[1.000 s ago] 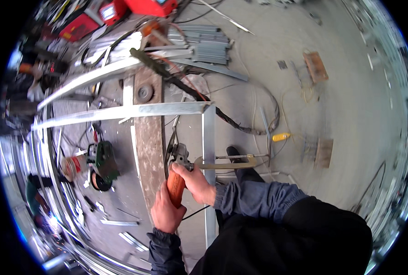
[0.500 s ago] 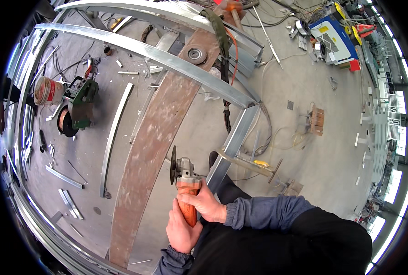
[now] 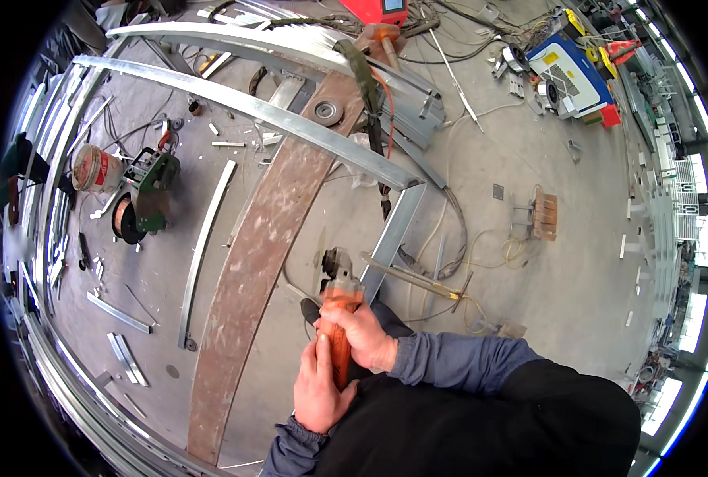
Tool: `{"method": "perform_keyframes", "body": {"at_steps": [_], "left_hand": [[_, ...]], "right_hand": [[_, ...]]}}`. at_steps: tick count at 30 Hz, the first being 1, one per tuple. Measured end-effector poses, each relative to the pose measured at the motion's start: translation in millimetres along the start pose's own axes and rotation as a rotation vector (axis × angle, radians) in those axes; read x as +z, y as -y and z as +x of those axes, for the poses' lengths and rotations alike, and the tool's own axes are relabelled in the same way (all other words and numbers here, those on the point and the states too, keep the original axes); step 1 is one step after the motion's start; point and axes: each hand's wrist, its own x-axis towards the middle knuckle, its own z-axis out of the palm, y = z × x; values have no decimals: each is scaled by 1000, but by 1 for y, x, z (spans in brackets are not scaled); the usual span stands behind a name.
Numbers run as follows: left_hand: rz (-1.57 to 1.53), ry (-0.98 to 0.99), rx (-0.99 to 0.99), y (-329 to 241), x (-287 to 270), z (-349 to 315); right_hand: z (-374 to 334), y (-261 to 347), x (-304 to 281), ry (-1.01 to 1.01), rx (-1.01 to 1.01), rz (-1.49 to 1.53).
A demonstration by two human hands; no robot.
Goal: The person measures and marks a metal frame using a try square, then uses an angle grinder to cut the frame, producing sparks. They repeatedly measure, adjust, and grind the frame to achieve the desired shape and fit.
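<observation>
An orange angle grinder [image 3: 340, 304] is held in front of my body, its grey metal head pointing away from me. My right hand [image 3: 363, 338] wraps round the upper part of its body, just behind the head. Lower down, my left hand [image 3: 321, 387] grips the rear of the body, its fingers laid along the side. The disc at the grinder's far left is dark and smeared, so its edge is hard to make out. Just right of the grinder head runs a galvanized steel frame bar [image 3: 395, 230], apart from the disc, with a long bar clamp [image 3: 417, 280] across it.
A long brown rusty plank [image 3: 247, 274] stretches under the frame, with a spare disc [image 3: 324, 112] on its far end. To the left stand a wire feeder [image 3: 151, 184] and a bucket [image 3: 96, 168]. Metal offcuts and cables litter the floor. A blue-and-white machine [image 3: 574, 78] stands far right.
The grinder has shifted slightly right and away from the plank, and its head has turned. The disc, seen edge-on before, is now smeared. The whole view has shifted a little; both hands keep their hold.
</observation>
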Motion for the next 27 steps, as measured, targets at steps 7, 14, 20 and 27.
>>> {"method": "perform_keyframes", "body": {"at_steps": [7,14,20,27], "left_hand": [[399,183,283,-50,2,-12],[621,394,566,-121,-16,-12],[653,479,867,-174,5,-27],[591,754,1033,-180,36,-113]], "right_hand": [[-46,72,-17,-18,-75,129],[-106,94,-58,-9,-155,291],[-191,88,-116,-143,-424,425],[-304,-10,-161,-179,-520,574]]}}
